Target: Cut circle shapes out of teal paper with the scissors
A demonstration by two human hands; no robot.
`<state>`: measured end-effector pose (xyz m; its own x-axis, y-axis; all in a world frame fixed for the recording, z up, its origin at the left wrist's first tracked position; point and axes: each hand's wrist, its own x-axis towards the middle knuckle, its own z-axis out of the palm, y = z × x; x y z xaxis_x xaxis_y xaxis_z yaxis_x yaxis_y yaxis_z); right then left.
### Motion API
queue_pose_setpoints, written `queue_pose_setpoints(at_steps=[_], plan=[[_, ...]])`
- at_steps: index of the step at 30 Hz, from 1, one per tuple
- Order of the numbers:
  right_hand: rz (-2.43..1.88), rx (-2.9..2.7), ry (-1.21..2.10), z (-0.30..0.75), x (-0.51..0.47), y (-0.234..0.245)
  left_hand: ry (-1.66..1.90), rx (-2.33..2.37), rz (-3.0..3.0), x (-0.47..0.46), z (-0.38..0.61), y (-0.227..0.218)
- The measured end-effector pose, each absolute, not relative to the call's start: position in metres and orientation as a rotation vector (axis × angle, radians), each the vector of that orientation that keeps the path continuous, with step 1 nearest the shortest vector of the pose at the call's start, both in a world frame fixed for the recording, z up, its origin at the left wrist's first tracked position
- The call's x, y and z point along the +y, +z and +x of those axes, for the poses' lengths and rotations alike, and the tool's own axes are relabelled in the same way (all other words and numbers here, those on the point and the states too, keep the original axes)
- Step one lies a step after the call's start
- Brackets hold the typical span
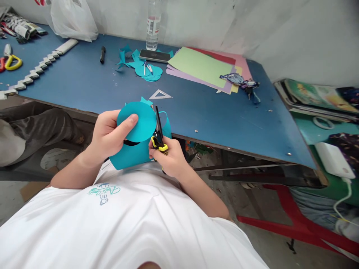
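My left hand (108, 135) pinches a sheet of teal paper (137, 125), thumb pressed on a nearly round cut-out part. My right hand (168, 158) is closed round the yellow-and-black handles of a pair of scissors (158, 135). The blades point up and away along the right edge of the round shape. Both hands hover just in front of the near edge of the blue table (84, 86), above my white shirt.
On the table lie teal paper scraps with a compass (147, 69), a phone (155, 55), a water bottle (153, 24), a black marker (102, 54), a stack of coloured sheets (206, 67), a clear set square (160, 95), keys (244, 84), folded paper strips (39, 69), and another pair of scissors (9, 61). A second person's leg (33, 127) is at the left.
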<state>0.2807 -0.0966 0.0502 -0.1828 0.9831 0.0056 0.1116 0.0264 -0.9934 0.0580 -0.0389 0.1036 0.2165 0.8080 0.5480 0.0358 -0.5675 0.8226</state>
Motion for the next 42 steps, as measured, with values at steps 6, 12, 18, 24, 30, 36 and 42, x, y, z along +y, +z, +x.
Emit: queue_pose_setpoints(at_steps=[6,12,18,24,30,36,42], plan=[[-1.189,-1.444,1.274,0.28,-0.097,0.052,1.457,0.726,1.812,-0.036,0.06,0.104],[-1.216,-1.44,1.27,0.278,-0.097,0.047,1.475,0.697,1.829,-0.036,0.06,0.101],[-1.231,-1.45,1.272,0.281,-0.097,0.042,1.521,0.629,1.853,-0.029,0.063,0.1],[-1.241,-1.44,1.267,0.282,-0.098,0.041,1.533,0.632,1.847,-0.028,0.065,0.099],[-1.252,-1.421,1.289,0.282,-0.098,0.04,1.487,0.738,1.828,-0.027,0.064,0.096],[-1.265,-1.408,1.3,0.281,-0.099,0.041,1.461,0.834,1.788,-0.03,0.064,0.096],[-1.278,-1.394,1.307,0.281,-0.099,0.04,1.45,0.824,1.789,-0.032,0.064,0.095]])
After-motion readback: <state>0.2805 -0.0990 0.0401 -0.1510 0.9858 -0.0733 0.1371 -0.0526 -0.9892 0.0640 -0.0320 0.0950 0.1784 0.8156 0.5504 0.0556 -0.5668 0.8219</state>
